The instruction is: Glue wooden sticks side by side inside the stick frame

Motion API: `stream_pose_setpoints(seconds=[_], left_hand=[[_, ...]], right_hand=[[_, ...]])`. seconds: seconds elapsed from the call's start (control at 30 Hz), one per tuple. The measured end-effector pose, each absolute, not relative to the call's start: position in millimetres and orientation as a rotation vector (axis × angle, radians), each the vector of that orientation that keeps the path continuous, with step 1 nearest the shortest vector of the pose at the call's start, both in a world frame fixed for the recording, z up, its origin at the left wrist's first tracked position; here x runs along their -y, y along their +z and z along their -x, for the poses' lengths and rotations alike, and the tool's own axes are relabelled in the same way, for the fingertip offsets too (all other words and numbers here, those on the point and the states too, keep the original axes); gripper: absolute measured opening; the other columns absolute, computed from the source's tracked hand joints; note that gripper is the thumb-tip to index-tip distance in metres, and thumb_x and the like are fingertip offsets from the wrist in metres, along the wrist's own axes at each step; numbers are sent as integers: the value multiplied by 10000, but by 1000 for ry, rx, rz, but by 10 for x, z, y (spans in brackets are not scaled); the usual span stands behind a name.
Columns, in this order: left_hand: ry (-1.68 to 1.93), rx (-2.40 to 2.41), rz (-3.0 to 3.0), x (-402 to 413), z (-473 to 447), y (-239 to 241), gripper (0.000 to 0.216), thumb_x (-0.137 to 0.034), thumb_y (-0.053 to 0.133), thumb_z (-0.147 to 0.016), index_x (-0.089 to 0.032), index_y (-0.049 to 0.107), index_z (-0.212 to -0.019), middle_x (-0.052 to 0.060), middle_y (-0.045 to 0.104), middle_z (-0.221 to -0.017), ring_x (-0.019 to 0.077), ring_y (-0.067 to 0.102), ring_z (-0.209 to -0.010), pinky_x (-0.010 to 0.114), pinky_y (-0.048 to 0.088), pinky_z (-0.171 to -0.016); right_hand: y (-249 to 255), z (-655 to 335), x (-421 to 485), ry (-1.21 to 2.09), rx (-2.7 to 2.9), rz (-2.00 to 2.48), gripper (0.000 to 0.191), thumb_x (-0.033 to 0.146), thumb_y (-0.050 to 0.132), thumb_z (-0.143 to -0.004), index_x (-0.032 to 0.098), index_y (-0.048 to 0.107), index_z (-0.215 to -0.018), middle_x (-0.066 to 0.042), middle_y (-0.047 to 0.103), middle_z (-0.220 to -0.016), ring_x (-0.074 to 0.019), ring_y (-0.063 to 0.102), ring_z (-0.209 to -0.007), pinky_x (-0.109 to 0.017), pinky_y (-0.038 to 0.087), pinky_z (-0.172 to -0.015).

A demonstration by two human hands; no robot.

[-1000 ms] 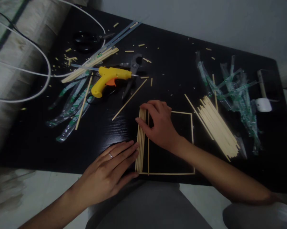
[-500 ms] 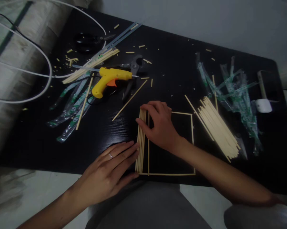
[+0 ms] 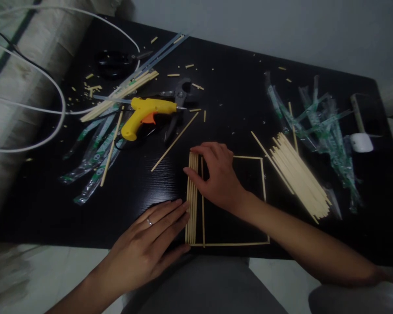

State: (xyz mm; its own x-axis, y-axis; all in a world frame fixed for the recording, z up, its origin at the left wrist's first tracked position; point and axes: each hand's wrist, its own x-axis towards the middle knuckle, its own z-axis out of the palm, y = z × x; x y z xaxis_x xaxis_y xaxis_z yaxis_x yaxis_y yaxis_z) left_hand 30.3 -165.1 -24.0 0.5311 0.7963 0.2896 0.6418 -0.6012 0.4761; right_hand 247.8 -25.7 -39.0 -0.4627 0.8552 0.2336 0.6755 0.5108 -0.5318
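Several thin bamboo sticks point(image 3: 192, 196) lie side by side as a tight row along the left side of a rectangular stick frame point(image 3: 235, 244) on the black table. My left hand point(image 3: 147, 240), with a ring on one finger, lies flat with fingers stretched out, fingertips touching the row's left edge. My right hand point(image 3: 216, 174) is curled over the far end of the row, thumb at the left edge and index finger at the top corner. A single stick point(image 3: 203, 209) stands a little apart, right of the row, crossing the frame. My right hand hides part of the frame's far side.
A yellow glue gun point(image 3: 147, 113) lies beside dark pliers point(image 3: 180, 93), with black scissors point(image 3: 114, 63) behind. A bundle of sticks point(image 3: 299, 179) and clear wrappers point(image 3: 330, 126) lie on the right, near a phone point(image 3: 368, 113) and white case point(image 3: 361, 142). A white cable point(image 3: 64, 93) loops at left.
The view has shifted slightly, so the glue gun and wrappers at left appear a little lower and further left. Both hands keep nearly the same place on the row of sticks.
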Motion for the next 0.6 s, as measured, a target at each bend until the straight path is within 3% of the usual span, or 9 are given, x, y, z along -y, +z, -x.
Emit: stream_pose_setpoints(seconds=[0.27, 0.6], left_hand=[[725, -1203, -2435, 1641, -308, -231, 395, -286, 703, -1088, -89, 687, -1430, 144, 750, -1488, 282, 694, -1424, 430, 630, -1165], [708, -1189, -2433, 1622, -304, -219, 417, -308, 701, -1093, -107, 676, -1457, 137, 752, -1487, 287, 701, -1418, 448, 647, -1152]], right_hand=[[-356, -2475, 246, 498, 2288, 1198, 315, 394, 716, -1050, 176, 689, -1275, -149, 705, -1239, -329, 657, -1197, -501, 468, -1062], [-307, -2472, 231, 535, 2337, 1242, 297, 414, 679, -1056, 222, 676, -1283, -126, 708, -1254, -335, 648, -1197, -518, 470, -1049]])
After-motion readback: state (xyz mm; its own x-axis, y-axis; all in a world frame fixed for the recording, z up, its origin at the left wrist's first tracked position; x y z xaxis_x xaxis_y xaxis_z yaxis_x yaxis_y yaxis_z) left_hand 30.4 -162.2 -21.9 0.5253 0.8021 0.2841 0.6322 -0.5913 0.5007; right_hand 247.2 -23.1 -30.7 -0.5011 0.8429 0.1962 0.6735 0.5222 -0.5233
